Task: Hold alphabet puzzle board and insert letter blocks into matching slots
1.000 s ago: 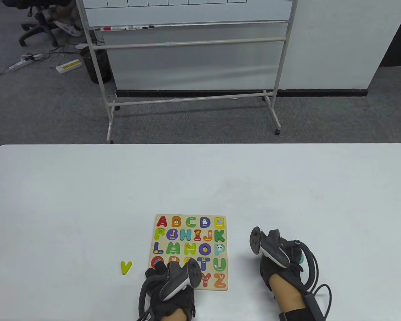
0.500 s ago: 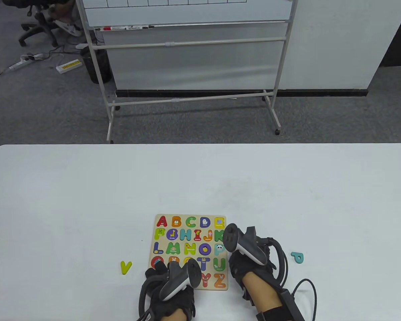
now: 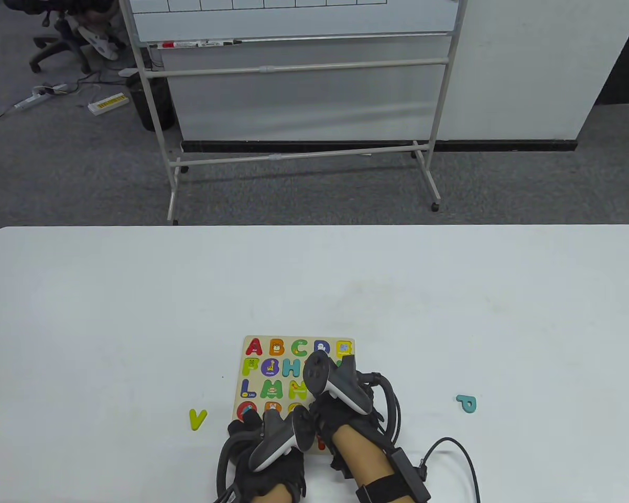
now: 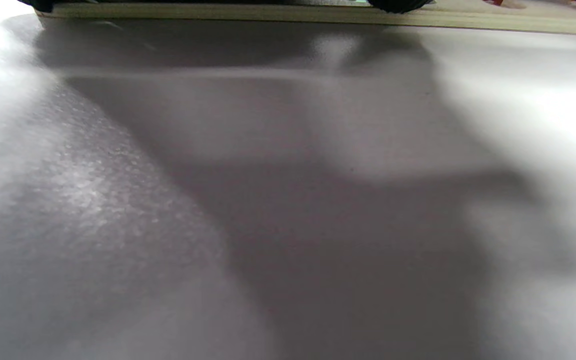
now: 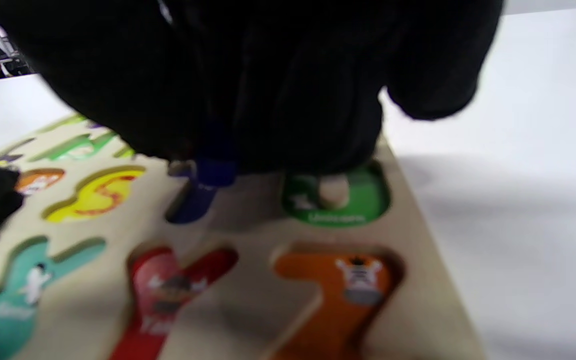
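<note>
Where the table view looks down, the puzzle board (image 3: pixel 272 367) lies flat on the white table (image 3: pixel 136 314). The left hand (image 3: pixel 270 445) rests on its near edge. The right hand (image 3: pixel 340 408) covers its right side. A green V (image 3: pixel 197 419) lies left of the board and a teal P (image 3: pixel 467 403) well to the right. At the left wrist, only the board's edge (image 4: pixel 288 14) shows, so that hand's fingers cannot be told. At the right wrist, blurry black fingers (image 5: pixel 268 100) seem to pinch a dark blue piece (image 5: pixel 203 192) over the board.
</note>
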The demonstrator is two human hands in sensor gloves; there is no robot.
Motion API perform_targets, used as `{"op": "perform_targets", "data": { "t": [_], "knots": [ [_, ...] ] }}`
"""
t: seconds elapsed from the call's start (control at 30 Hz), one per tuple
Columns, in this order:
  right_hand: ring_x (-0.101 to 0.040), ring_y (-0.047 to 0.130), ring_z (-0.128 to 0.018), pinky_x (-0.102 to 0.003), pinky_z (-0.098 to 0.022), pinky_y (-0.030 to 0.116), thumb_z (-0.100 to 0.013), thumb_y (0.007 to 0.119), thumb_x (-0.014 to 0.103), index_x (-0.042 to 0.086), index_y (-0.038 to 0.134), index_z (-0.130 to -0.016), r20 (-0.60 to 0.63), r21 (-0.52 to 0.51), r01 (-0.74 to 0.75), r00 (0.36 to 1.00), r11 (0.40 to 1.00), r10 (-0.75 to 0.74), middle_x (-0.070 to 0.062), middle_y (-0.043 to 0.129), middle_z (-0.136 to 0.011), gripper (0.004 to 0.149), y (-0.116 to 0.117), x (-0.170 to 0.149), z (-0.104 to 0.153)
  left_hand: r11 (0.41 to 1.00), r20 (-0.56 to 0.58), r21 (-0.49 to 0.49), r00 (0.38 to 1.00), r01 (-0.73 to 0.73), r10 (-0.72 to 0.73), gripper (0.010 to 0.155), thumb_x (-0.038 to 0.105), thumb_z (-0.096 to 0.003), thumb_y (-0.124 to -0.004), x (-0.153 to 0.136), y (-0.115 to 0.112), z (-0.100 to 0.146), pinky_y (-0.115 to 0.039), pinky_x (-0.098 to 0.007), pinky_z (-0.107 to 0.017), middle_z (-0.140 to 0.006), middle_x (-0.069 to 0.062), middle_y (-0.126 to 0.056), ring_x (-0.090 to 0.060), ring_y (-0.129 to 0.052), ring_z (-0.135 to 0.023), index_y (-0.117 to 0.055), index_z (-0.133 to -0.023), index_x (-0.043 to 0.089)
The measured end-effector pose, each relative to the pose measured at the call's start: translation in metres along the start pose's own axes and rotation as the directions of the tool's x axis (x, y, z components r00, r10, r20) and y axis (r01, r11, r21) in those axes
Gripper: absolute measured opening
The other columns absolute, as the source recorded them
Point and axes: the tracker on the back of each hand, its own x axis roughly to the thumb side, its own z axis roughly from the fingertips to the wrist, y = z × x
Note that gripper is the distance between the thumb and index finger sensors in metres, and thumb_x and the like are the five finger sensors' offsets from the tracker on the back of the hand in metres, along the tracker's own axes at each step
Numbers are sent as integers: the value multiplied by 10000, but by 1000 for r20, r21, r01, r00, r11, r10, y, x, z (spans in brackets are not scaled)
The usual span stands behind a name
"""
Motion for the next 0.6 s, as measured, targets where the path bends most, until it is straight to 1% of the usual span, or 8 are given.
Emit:
{"op": "perform_targets", "data": {
  "t": [0.1,0.37,0.6],
  "knots": [
    [-226,1058,-476,-529,-551,790,-393,939,405,140,839,-904,-6,8,68,998,998,-68,-105,1009,-717,584,3,-2,-1,1000,-1,2,1000,-7,7,797,455,-516,-516,0,0,0,-514,-770,-585,-1015,-472,-212,-768,-346,-883,-222,-1036,-73],
    [-219,1057,-453,-525,-537,798,-383,942,421,138,852,-885,6,-35,64,998,997,-64,-109,1012,-689,583,5,-1,0,1000,3,4,1000,-11,11,799,456,-519,-522,0,0,0,-514,-769,-584,-1015,-473,-214,-767,-346,-883,-227,-1038,-75],
    [-217,1063,-445,-525,-529,806,-381,945,423,134,858,-877,28,-103,-61,998,993,65,-118,1015,-675,581,9,11,5,1000,8,7,1000,-17,17,808,466,-519,-528,-1,-1,0,-511,-771,-584,-1017,-474,-214,-768,-342,-884,-228,-1040,-74]
  ]
}}
